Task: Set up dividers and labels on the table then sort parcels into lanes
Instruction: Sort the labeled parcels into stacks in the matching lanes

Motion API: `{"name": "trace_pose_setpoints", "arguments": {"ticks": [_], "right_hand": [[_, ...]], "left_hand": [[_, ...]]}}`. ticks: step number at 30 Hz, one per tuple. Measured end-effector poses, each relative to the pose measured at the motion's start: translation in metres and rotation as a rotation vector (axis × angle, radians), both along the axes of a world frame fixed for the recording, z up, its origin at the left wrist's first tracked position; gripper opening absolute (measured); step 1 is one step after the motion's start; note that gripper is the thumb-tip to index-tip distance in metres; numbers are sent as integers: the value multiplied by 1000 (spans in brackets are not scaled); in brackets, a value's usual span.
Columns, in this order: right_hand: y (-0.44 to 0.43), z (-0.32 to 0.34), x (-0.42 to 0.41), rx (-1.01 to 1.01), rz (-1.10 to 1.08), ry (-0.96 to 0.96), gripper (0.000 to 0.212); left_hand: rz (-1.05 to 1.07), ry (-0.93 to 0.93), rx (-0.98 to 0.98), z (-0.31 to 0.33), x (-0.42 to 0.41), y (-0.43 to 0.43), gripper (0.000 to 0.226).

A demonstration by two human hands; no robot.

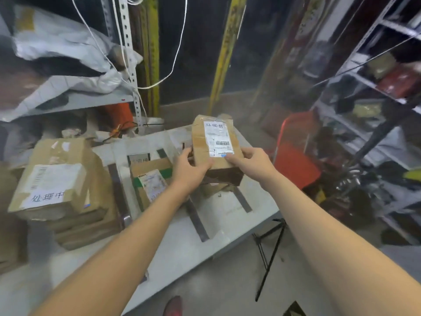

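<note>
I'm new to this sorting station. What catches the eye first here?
First, the brown parcel with a white label, gripped above the table by the left hand and right hand at centre. Next, the stack of cardboard boxes at the table's left end, and the dark divider strips marking lanes across it.

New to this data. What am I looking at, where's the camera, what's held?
No machine here: one camera worn on a person's head looks down at their bare arms. The left hand and right hand both grip a brown parcel with a white shipping label, held over a grey table. Dark strips lie along the table as dividers, marking lanes. One lane holds a smaller parcel with green tape. A stack of larger boxes sits at the left end. A red chair stands beyond the table.
</note>
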State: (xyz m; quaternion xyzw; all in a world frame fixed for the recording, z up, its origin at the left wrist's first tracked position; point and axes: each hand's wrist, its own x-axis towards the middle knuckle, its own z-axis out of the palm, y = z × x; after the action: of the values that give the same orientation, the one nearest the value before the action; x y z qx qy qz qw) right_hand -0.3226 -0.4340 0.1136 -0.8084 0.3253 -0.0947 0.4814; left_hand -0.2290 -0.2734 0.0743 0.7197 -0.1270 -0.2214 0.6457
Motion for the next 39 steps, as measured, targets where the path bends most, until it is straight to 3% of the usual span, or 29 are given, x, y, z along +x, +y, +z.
{"name": "trace_pose_setpoints", "arguments": {"ticks": [11, 17, 21, 29, 34, 39], "right_hand": [[-107, -70, 50, 155, 238, 71, 45], [-139, -99, 67, 186, 338, 154, 29], [-134, -112, 67, 110, 384, 192, 30], [-137, -108, 69, -58, 448, 222, 36], [-131, -76, 85, -198, 518, 116, 45], [-85, -37, 111, -382, 707, -7, 61]], "left_hand": [[171, 101, 158, -48, 13, -78, 54], [309, 169, 224, -65, 1, -116, 52], [347, 153, 320, -78, -2, -127, 40], [324, 79, 436, -77, -5, -127, 50], [307, -78, 602, -33, -2, -109, 73], [160, -442, 1047, 19, -1, -46, 72]]}}
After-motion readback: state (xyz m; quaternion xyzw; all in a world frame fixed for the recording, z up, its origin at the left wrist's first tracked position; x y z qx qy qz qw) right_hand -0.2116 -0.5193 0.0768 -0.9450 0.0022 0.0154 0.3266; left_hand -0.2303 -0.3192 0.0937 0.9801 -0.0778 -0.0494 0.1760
